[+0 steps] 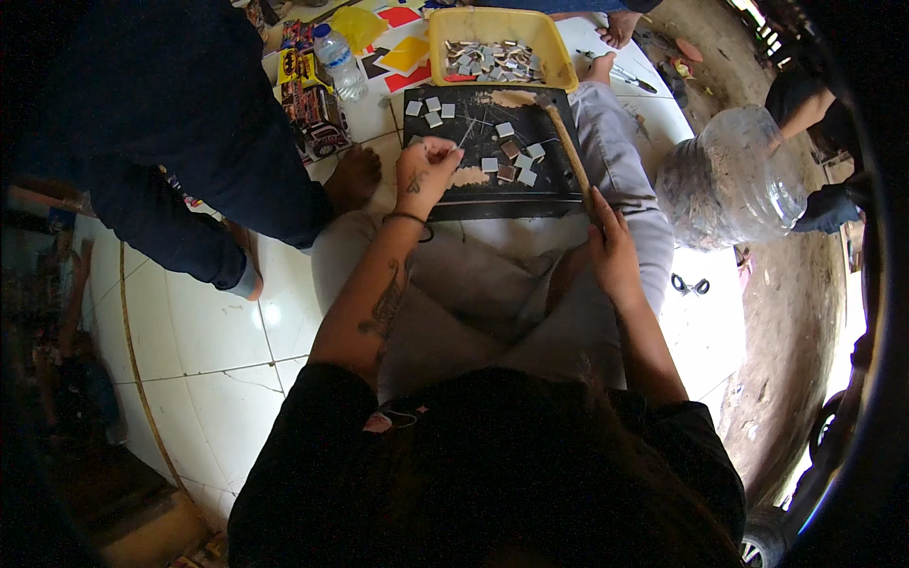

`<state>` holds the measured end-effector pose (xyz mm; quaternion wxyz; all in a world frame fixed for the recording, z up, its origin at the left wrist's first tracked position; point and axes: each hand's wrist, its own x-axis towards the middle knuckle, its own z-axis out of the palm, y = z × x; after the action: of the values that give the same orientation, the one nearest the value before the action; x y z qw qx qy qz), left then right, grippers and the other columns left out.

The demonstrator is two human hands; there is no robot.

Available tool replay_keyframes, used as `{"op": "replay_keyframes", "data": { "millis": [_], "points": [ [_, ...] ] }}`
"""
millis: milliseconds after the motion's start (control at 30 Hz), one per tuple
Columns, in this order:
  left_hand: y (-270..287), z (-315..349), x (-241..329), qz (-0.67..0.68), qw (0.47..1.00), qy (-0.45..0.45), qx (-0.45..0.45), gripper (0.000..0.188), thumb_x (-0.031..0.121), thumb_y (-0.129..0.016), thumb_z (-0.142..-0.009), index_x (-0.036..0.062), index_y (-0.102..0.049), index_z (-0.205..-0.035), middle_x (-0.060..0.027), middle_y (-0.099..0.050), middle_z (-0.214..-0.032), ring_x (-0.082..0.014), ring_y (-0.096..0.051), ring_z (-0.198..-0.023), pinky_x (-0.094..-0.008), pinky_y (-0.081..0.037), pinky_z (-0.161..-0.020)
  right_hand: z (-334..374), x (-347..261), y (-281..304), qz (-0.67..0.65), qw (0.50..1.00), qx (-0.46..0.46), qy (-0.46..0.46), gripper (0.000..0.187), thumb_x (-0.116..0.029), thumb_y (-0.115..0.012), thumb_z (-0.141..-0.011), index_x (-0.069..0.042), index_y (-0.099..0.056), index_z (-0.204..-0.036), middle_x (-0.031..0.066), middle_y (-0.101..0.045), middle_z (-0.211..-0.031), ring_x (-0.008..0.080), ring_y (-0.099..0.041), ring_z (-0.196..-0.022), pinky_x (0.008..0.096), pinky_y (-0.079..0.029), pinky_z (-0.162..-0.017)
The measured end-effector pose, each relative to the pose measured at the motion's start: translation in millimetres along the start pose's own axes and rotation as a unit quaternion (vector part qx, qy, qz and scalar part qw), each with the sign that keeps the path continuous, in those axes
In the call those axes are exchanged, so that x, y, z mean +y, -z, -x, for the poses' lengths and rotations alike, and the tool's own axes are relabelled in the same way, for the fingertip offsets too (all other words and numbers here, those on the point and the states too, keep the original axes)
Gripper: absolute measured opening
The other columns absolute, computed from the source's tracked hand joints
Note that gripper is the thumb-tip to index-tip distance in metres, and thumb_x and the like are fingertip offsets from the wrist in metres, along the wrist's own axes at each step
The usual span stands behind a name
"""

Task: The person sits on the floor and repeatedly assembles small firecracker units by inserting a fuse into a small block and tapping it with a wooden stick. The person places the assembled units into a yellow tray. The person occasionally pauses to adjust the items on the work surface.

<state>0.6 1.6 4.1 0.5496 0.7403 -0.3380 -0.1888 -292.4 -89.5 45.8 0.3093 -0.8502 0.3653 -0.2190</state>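
My left hand (428,172) is above the left part of a black board (445,210) in front of my crossed legs. Its thumb and fingers are pinched on a thin, pale piece too small to name. My right hand (614,248) is wrapped round the lower end of a wooden stick (568,142), whose far end rests over the board's right side. Small square tiles (505,129), mostly pale grey and a few brown, lie scattered on the board. Peeled tan patches (471,176) show on its scratched surface.
Beyond the board is a yellow basin (438,57) of similar tiles. A water bottle (339,62), toy truck (322,123) and coloured sheets (405,57) lie far left. Another person's leg and foot (357,178) are close left. At right are a large clear plastic jug (734,175) and black-handled scissors (689,284).
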Motion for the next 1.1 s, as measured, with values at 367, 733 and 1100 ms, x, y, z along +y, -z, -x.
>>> {"op": "replay_keyframes", "data": {
  "millis": [367,733,1100],
  "points": [
    [38.2,-11.3,7.1,0.148,0.975,-0.024,-0.163,0.039,0.010,-0.058,-0.090,-0.0034,-0.049,-0.126,-0.0147,-0.049,-0.134,-0.0197,-0.054,-0.115,-0.0305,-0.041,-0.100,-19.0,22.1,-16.7,-0.078,0.996,-0.050,-0.014,0.062,-0.002,-0.059,-0.082,-0.007,-0.038,-0.140,0.0209,-0.049,-0.125,0.0327,-0.048,-0.117,0.0378,-0.042,-0.097],
    [119.5,121.9,43.2,-0.168,0.986,0.002,-0.010,0.019,0.012,-0.058,-0.090,0.0032,-0.065,-0.106,-0.0111,-0.068,-0.099,-0.0203,-0.065,-0.089,-0.0312,-0.049,-0.080,-28.0,4.9,-10.0,0.023,0.986,0.090,0.140,0.070,-0.012,-0.071,-0.077,-0.009,-0.039,-0.139,0.0237,-0.040,-0.132,0.0413,-0.041,-0.121,0.0426,-0.034,-0.104],
    [121.1,53.2,-75.9,-0.494,0.837,-0.070,-0.224,0.020,0.016,-0.058,-0.079,0.0046,-0.068,-0.091,-0.0158,-0.064,-0.090,-0.0362,-0.061,-0.085,-0.0473,-0.049,-0.071,-21.9,21.6,24.1,-0.173,0.966,0.190,0.033,0.047,-0.004,-0.061,-0.088,-0.010,-0.049,-0.133,0.0090,-0.045,-0.127,0.0169,-0.054,-0.100,0.0290,-0.046,-0.085]
  ]
}}
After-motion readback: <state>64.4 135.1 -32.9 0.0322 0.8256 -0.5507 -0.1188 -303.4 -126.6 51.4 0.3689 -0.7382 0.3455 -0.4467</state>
